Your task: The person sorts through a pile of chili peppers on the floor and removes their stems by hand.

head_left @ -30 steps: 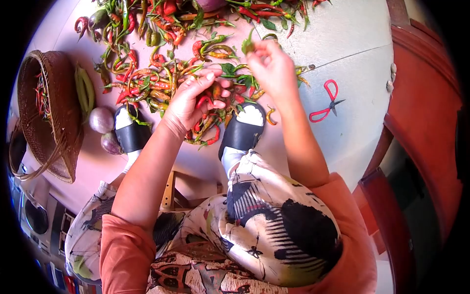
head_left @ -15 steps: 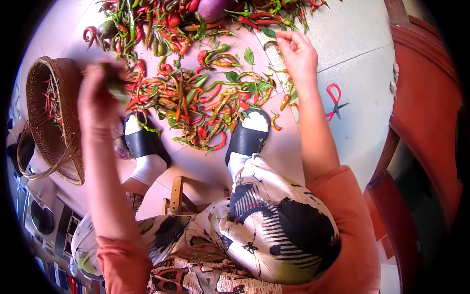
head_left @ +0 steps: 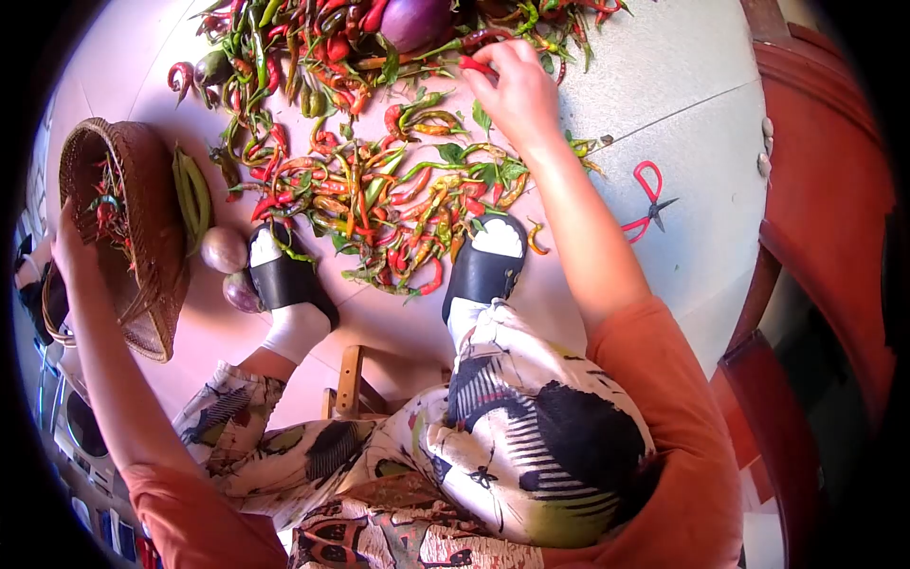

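Note:
My right hand [head_left: 519,93] is closed at the upper middle, with thumb and fingers pinching a red chili pepper [head_left: 477,66]. My left hand [head_left: 72,245] is at the left edge of a woven basket [head_left: 163,228]; its fingers are too unclear to show a grip. Several small red chilies [head_left: 112,213] lie inside that basket. Between my feet and the far heap spreads a pile of red, orange and green peppers [head_left: 379,204], some with leaves. Beyond it, a bigger heap of peppers [head_left: 322,43] includes a large purple eggplant [head_left: 415,24].
Long green pods [head_left: 192,194] lie beside the basket, near two round purple vegetables [head_left: 225,249]. Red-handled scissors [head_left: 650,202] rest on the tiled floor at right. My slippers [head_left: 485,270] border the near pile. Dark red wooden furniture [head_left: 825,180] stands at far right.
My left hand has swung left from beside the peppers to the basket, uncovering the green pods. My right hand has shifted left and slightly forward; a red chili now shows in its fingers.

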`<move>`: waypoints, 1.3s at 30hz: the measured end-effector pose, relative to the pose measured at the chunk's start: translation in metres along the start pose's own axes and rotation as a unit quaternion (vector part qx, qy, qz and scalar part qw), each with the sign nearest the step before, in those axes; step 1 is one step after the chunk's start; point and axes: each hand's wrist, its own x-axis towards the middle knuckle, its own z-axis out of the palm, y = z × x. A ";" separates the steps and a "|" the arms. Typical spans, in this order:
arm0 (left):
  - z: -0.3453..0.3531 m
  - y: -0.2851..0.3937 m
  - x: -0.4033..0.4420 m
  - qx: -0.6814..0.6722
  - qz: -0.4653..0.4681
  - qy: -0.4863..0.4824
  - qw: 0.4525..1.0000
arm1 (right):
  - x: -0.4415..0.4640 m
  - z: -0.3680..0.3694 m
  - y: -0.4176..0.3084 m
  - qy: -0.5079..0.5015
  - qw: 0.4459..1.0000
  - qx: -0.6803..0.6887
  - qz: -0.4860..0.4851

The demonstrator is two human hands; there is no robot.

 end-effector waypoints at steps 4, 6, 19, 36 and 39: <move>0.125 0.001 -0.101 -0.011 0.161 0.039 0.986 | -0.010 -0.028 0.010 -0.050 0.965 0.211 0.150; 0.155 -0.008 -0.139 0.093 0.306 -0.040 0.947 | -0.004 -0.033 0.032 -0.036 0.965 0.193 0.172; 0.357 -0.069 -0.330 0.258 0.546 -0.331 0.725 | 0.009 -0.013 0.036 -0.057 0.995 -0.079 0.024; 0.402 -0.117 -0.358 0.444 0.562 -0.295 0.633 | -0.012 -0.049 0.047 -0.060 0.823 0.452 0.338; 0.405 -0.126 -0.358 0.495 0.526 -0.294 0.626 | -0.020 -0.055 0.047 -0.112 0.809 0.465 0.342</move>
